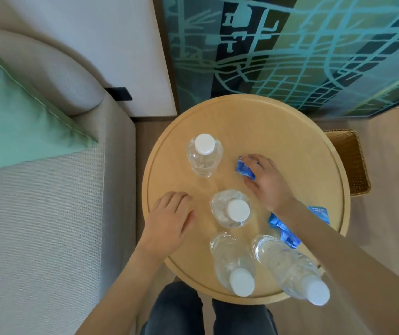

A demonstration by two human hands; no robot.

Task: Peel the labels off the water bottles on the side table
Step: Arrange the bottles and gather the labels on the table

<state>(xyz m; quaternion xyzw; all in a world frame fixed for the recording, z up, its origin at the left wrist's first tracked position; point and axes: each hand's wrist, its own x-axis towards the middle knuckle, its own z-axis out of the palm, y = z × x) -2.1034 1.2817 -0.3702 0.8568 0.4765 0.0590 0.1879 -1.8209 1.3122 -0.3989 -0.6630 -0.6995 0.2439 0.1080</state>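
A crumpled blue label (243, 168) lay on the round wooden surface (278, 131), pinched between thumb and fingers of the right hand (266, 180), just right of the far bottle (204, 154). Three more bottles (231, 209) stood nearer, all bare, and other peeled labels (286, 232) lay under the right forearm. The left hand (169, 218) rested at the left rim, fingers loosely curled and holding nothing, near a beige sofa (36, 213).
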